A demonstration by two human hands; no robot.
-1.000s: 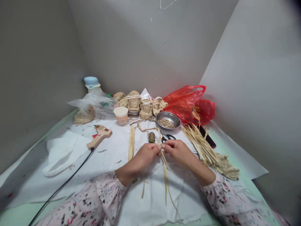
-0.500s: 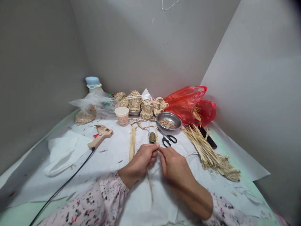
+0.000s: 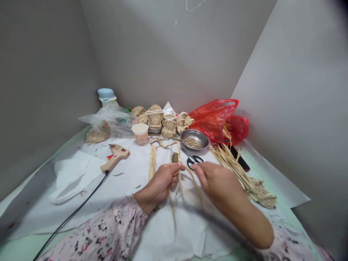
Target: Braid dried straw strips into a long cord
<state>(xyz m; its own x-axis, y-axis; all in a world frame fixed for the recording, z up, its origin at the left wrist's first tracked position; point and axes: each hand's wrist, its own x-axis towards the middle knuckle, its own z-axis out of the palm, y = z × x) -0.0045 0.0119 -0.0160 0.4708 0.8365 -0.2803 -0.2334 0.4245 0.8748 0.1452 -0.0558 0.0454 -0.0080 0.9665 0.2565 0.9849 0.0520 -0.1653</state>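
My left hand (image 3: 163,181) is closed in a pinch on thin straw strips (image 3: 173,210), whose loose ends hang below the fingers over the cloth. Another strip (image 3: 196,186) arcs away to the right and down. Just beyond the fingertips stands a spool of olive thread (image 3: 174,157), partly covered by the hand. My right hand (image 3: 220,181) is curled with thumb and forefinger close together, beside the black handles of the scissors (image 3: 198,158). What it holds, if anything, is hidden.
A glue gun (image 3: 115,158) with its cord lies left, near a paper cup (image 3: 140,133). Woven straw pieces (image 3: 155,116) and a metal bowl (image 3: 195,140) are at the back. Right are a red bag (image 3: 214,121), a straw bundle (image 3: 235,168) and a dark phone (image 3: 243,163).
My right hand has moved right, away from my left hand and toward the scissors' handles. More straw strips now show between the hands. My left hand stays almost in place.
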